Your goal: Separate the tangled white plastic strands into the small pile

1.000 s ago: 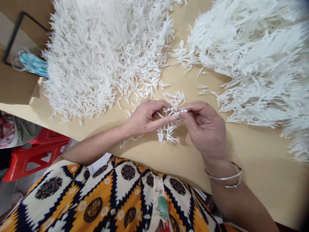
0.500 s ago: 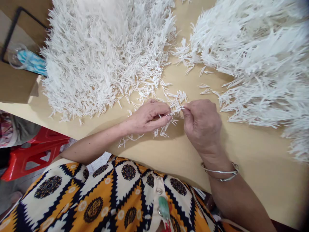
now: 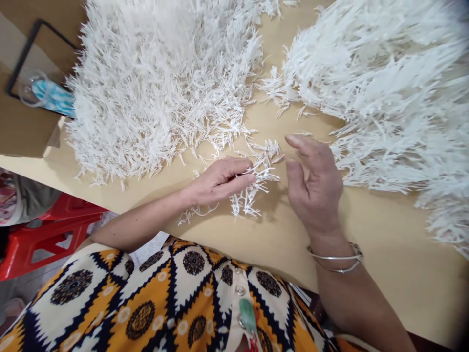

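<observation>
My left hand [image 3: 224, 181] pinches a white branched plastic sprig [image 3: 261, 172] between thumb and forefinger, its thin prongs sticking out to the right. Just right of it my right hand [image 3: 315, 183] hovers above the table, thumb and fingers apart, with nothing in it. Below my left fingertips a few more white sprigs [image 3: 246, 203] hang or lie; whether they are joined to the held one I cannot tell. Loose white sprigs [image 3: 269, 150] lie just beyond both hands. A thin white strand [image 3: 200, 211] curls beside my left wrist.
A large heap of white sprigs [image 3: 164, 88] covers the table [image 3: 388, 274] at the back left. Another heap [image 3: 384, 98] spreads along the right. At the far left are a cardboard box [image 3: 22, 129], a clear cup [image 3: 32, 88] and a red stool [image 3: 51, 234].
My right hand has let go of the sprig, moved slightly right and opened its fingers. My left hand keeps its pinch in nearly the same place.
</observation>
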A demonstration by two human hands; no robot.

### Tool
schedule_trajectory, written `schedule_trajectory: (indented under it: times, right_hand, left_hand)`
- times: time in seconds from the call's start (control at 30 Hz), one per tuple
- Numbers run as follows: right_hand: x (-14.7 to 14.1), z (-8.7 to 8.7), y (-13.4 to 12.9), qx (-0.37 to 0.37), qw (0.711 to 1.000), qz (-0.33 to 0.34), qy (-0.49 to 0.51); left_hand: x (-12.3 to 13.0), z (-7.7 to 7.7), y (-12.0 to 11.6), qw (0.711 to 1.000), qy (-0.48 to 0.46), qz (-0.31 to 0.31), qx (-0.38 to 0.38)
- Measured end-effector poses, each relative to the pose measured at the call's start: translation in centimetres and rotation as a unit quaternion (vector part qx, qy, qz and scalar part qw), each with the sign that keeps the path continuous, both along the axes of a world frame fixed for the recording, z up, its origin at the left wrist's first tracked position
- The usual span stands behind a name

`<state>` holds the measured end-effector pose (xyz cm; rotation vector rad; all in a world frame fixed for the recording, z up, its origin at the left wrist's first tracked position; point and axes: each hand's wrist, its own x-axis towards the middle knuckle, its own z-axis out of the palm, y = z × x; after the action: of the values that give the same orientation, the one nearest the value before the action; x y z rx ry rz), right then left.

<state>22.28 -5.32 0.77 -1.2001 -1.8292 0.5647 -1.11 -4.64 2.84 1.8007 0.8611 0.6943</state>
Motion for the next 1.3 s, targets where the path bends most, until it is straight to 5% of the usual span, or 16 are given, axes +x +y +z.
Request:
schedule_trajectory:
  times: [0.17, 0.33, 0.53, 0.67, 0.8, 0.97, 1.13, 1.3]
  right_hand:
    - [-0.4, 0.9, -0.8, -0.064, 0.989, 0.128, 0.035]
    - [-0.9, 0.8, -1.4, -0.035, 0.996, 0.084, -0.014]
    - [-0.6, -0.6, -0.8, 0.110, 0.980, 0.076, -0.148]
    - [1.5, -1.6, 0.8, 0.049, 0.975, -0.031, -0.217]
    - [3.1, -1.6, 1.7, -0.005, 0.974, -0.162, -0.157]
    - [1.2, -0.7, 0.7, 0.025, 0.997, -0.031, -0.072]
    - [-0.4, 0.9, -0.5, -0.031, 0.993, 0.116, -0.015]
    - [-0.8, 0.6, -0.9, -0.006, 0.992, 0.118, -0.037]
  left_hand:
    - [0.2, -0.3, -0.1, 1.000, -0.017, 0.006, 0.017]
    - [0.8, -0.9, -0.2, 0.998, -0.018, 0.019, 0.061]
    - [0.6, -0.5, -0.2, 0.995, 0.032, -0.038, 0.082]
    - [0.1, 0.0, -0.5, 0.996, -0.010, -0.080, 0.041]
    - [0.1, 0.0, -0.6, 0.995, -0.014, -0.088, 0.041]
    - [0.3, -0.3, -0.3, 0.998, -0.002, 0.005, 0.055]
    - [0.4, -0.7, -0.3, 0.995, -0.002, -0.001, 0.102]
    - [0.6, -0.7, -0.3, 0.994, 0.000, 0.002, 0.106]
